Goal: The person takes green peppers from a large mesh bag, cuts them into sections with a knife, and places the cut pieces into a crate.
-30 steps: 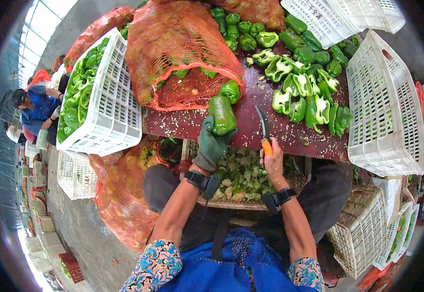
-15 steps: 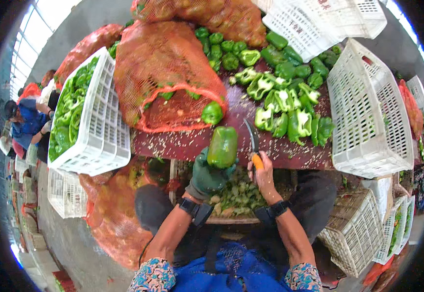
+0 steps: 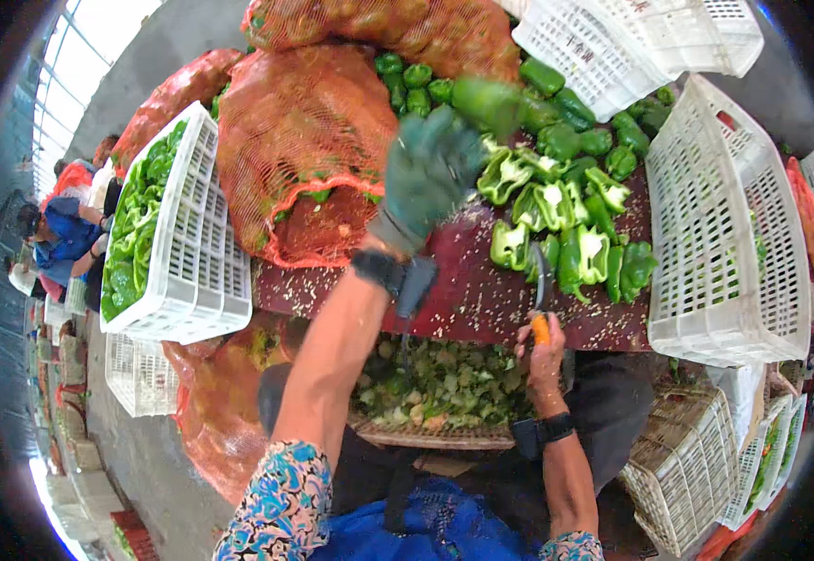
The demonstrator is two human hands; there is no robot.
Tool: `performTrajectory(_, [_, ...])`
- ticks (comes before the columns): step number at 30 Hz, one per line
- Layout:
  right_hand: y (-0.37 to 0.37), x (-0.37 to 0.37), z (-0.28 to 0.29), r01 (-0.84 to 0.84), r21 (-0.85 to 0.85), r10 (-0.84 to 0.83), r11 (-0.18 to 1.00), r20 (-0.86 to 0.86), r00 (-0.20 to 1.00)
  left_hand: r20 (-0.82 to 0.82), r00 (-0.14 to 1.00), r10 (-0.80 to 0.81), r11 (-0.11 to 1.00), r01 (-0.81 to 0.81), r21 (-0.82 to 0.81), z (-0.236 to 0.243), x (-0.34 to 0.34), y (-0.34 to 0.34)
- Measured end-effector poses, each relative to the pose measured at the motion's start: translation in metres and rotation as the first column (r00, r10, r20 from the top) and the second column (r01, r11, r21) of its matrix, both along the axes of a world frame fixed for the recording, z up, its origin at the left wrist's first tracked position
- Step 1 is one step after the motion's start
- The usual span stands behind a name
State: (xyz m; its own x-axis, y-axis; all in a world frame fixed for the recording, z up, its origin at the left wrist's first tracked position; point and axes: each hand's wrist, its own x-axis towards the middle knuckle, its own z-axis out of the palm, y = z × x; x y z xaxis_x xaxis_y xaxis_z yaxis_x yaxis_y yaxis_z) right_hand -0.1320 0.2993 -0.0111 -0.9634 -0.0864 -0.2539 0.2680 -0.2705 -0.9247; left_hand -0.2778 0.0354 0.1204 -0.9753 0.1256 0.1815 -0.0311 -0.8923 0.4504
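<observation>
My left hand [image 3: 424, 176], in a dark green glove, is stretched far out over the dark red table [image 3: 468, 301]. It grips a blurred whole green pepper [image 3: 487, 103] at its fingertips, above the pile of halved peppers [image 3: 556, 220]. My right hand [image 3: 543, 363] rests at the table's near edge and holds a small knife [image 3: 540, 297] with an orange handle, blade pointing away from me. Whole green peppers [image 3: 416, 75] lie further back on the table.
An open red mesh sack [image 3: 304, 140] lies on the table's left half. A white crate [image 3: 203, 245] of peppers stands left, and a white crate [image 3: 706, 309] stands right. A shallow basket [image 3: 435, 388] of pepper scraps sits under the table edge. Other people [image 3: 52, 238] work at far left.
My left hand has swung up from the table's near edge and forward over the cut peppers, carrying the green pepper. My right hand with the knife stays by the near edge.
</observation>
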Motion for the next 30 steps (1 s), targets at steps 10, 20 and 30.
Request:
performTrajectory(10, [-0.010,0.001,-0.010,-0.051,-0.004,0.051,0.999,0.009,0.999,0.138,0.681,0.719,0.378,-0.217,-0.900,-0.052,0.092,-0.101])
performTrajectory(20, [-0.017,0.016,-0.016,-0.094,0.126,0.096,0.988,-0.010,0.995,-0.075,0.872,0.484,-0.457,0.179,-0.871,-0.092,0.073,-0.056])
performTrajectory(30, [-0.035,0.029,-0.006,-0.177,0.048,0.177,0.983,0.010,0.984,0.439,0.894,0.088,0.961,-0.193,0.200,-0.083,0.192,-0.069])
